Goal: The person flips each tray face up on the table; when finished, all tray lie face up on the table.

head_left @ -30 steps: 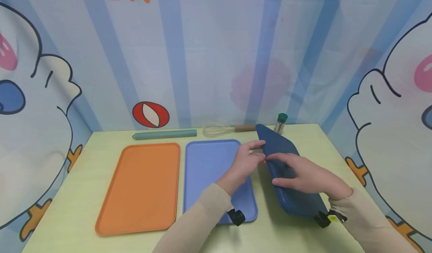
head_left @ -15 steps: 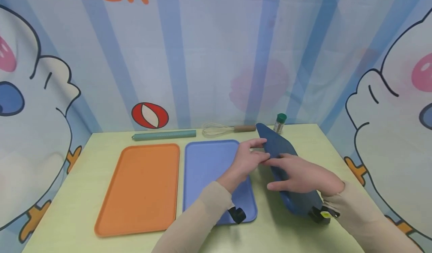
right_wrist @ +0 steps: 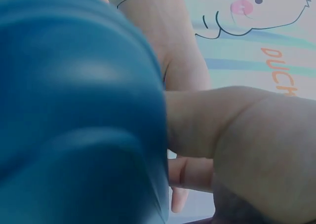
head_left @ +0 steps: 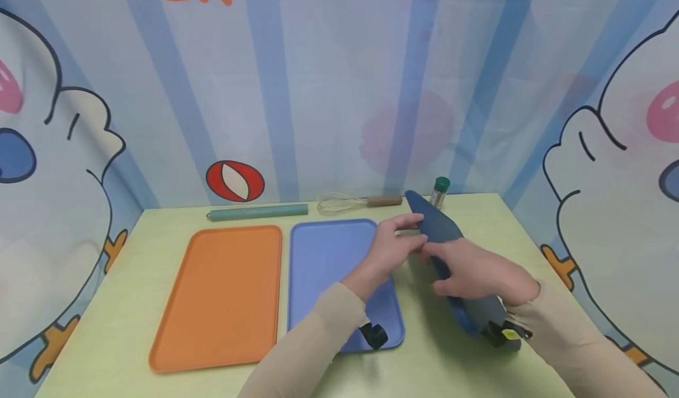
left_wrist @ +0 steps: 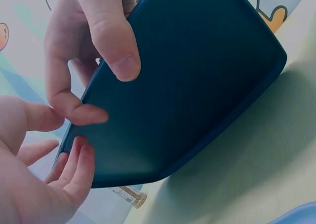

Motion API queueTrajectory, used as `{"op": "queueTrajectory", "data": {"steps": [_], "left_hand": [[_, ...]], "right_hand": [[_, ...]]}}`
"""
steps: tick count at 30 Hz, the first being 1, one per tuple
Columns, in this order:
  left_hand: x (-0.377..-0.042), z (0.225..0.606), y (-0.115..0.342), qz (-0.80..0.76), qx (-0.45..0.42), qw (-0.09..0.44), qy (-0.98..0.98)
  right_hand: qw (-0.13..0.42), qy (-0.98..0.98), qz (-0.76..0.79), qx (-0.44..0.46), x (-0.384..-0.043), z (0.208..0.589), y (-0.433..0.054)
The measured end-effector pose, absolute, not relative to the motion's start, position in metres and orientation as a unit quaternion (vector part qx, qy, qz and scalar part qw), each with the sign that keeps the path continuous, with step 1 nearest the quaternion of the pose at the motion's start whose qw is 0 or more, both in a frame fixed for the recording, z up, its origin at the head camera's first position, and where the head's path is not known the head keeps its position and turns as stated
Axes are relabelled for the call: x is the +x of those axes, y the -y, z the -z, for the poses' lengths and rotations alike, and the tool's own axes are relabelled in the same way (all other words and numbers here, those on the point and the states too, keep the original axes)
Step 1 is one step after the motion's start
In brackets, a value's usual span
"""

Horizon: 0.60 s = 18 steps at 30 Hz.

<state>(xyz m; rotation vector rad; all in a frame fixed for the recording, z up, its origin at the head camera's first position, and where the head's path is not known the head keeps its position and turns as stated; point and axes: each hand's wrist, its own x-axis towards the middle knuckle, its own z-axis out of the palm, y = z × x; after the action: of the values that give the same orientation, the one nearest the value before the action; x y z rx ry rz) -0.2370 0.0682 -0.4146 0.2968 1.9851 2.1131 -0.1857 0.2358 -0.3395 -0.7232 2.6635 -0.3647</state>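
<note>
A dark blue tray [head_left: 437,224] stands tilted on its edge at the right of the table, its flat inner face filling much of the left wrist view. My left hand [head_left: 386,247] pinches its upper rim near the far corner, fingertips on both sides of the edge. Beside it, my right hand [head_left: 472,271] grips the same rim farther along; the left wrist view shows its thumb [left_wrist: 126,66] against the inner face. The hands nearly meet at the rim. In the right wrist view the blurred blue tray [right_wrist: 84,135] hides part of both hands.
An orange tray [head_left: 223,298] lies at the left, a lighter blue tray [head_left: 329,250] in the middle, partly under the left arm. Along the back are a teal stick [head_left: 257,211], a whisk [head_left: 384,201] and a green-capped spice bottle [head_left: 440,193]. A printed curtain surrounds the table.
The dark blue tray has tipped more upright and shifted slightly right. My right hand has shifted its hold along the rim, closer to the left hand, which follows the tray slightly.
</note>
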Motion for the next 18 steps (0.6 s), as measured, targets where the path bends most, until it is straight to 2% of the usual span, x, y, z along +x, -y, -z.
{"op": "queueTrajectory", "data": {"steps": [18], "left_hand": [[-0.2382,0.4103,-0.0670,-0.730,0.136,0.119,-0.659]], "right_hand": [[0.168,-0.950,0.110,-0.238,-0.1826,0.3305,-0.2351]]}}
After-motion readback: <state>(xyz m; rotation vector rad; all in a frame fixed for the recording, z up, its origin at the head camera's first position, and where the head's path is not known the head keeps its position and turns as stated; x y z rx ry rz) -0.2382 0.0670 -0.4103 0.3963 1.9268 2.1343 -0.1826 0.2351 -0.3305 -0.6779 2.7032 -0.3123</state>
